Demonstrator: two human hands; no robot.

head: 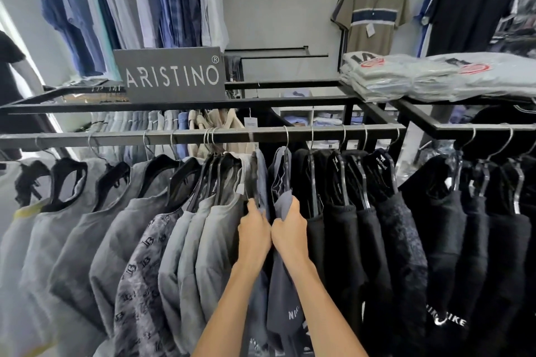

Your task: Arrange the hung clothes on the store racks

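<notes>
Both hands meet below the rail [203,136]. Left hand [253,230], fingers curled, grips the edge of a grey shirt [220,229] among the grey garments left of centre. Right hand [290,229] pinches a slate shirt [282,269] hung from the rail, just left of the black shirts [377,240]. Sign [171,74] stands above the rail.

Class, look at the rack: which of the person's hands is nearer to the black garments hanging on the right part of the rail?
The right hand. It grips a dark grey garment directly beside the black garments, while the left hand sits farther left, against the light grey garments.
</notes>
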